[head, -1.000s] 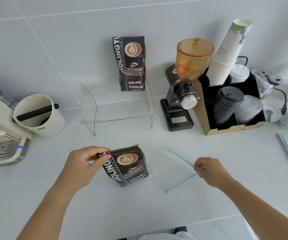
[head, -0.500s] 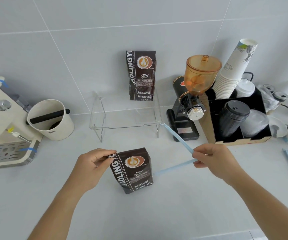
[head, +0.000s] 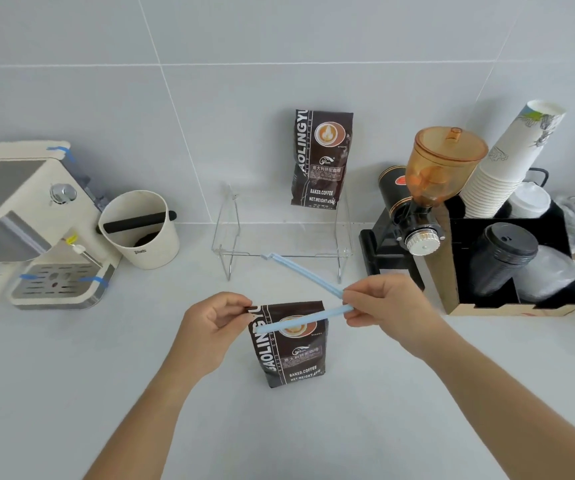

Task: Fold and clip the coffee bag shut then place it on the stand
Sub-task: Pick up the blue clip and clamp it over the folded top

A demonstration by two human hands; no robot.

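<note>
A dark brown coffee bag [head: 291,355] stands upright on the white counter in front of me, its top folded over. My left hand [head: 213,325] pinches the folded top at its left corner. My right hand [head: 388,306] holds a light blue sealing clip [head: 308,315] by its hinged end. The clip is spread open in a V: one arm lies across the upper front of the bag, the other points back toward the stand. The clear acrylic stand [head: 281,252] is behind the bag, with a second coffee bag [head: 320,157] upright on it against the wall.
An espresso machine [head: 33,223] and a cream knock box [head: 140,230] are at the left. A coffee grinder [head: 424,202] and a black organiser box [head: 514,265] with paper cups and lids stand at the right. Bare counter lies in front of the bag.
My right hand lifted the open clip off the counter and carried it left, so one arm now crosses the bag's front. My left hand kept its hold on the folded top.
</note>
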